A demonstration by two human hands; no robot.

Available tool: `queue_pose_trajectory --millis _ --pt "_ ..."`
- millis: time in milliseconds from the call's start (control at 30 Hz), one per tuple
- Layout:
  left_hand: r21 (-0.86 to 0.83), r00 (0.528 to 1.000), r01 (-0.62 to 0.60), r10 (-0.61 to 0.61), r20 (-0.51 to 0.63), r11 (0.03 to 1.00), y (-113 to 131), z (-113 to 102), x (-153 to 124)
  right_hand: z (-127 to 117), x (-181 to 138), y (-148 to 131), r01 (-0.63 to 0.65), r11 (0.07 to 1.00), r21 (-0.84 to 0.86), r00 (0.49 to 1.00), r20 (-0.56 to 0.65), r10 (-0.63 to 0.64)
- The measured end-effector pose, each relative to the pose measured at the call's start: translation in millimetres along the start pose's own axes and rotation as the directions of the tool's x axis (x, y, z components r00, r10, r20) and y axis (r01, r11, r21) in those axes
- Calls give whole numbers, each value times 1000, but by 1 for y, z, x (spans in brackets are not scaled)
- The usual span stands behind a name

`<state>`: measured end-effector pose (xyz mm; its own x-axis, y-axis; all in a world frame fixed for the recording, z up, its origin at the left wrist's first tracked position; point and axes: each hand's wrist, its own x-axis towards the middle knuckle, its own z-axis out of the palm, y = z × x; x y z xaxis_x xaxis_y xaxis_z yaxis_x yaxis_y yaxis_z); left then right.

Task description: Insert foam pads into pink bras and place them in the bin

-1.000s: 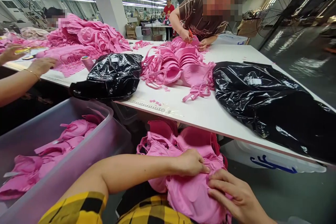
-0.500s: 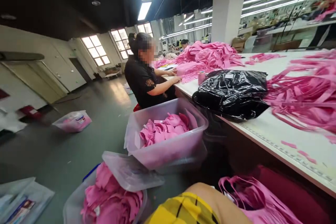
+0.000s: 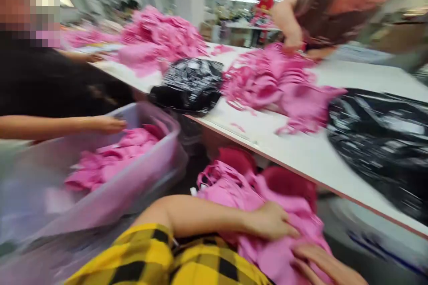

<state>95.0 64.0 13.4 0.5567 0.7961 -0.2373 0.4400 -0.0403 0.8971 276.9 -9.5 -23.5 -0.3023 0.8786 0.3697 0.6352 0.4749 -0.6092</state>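
Our left hand [image 3: 271, 221] curls closed on pink bras [image 3: 234, 196] bunched before us, below the edge of a white bench [image 3: 364, 75]; our right hand [image 3: 323, 262], fingers loosely bent, touches them, its grip blurred.

The bare left forearm [image 3: 214, 218] runs nearly level across the lower middle of the frame, its elbow [image 3: 163, 213] bent. The left hand [image 3: 270, 221] shows its back, fingers [image 3: 288, 229] curled toward the lower right. From the bottom edge, right of centre, the blurred right hand [image 3: 319, 260] reaches leftward, close below the left.
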Motion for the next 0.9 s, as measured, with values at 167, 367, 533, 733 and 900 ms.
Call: queue_pose_trajectory --millis 167,367,533,733,900 --pt "-88 980 37 -19 196 995 5 19 15 -26 -5 -27 -12 990 141 994 106 -3" --pt "-91 975 84 -63 212 992 10 19 17 -16 -3 -32 -106 984 142 994 -23 111" --pt "-106 978 75 -53 204 992 15 23 20 -15 -9 -29 -183 965 187 978 -60 197" --pt "-88 973 1 19 230 996 12 25 19 -4 -19 -31 -375 845 382 913 -9 409" --pt "-67 972 -63 77 221 996 11 25 18 -5 -26 -32 -512 674 533 817 59 574"
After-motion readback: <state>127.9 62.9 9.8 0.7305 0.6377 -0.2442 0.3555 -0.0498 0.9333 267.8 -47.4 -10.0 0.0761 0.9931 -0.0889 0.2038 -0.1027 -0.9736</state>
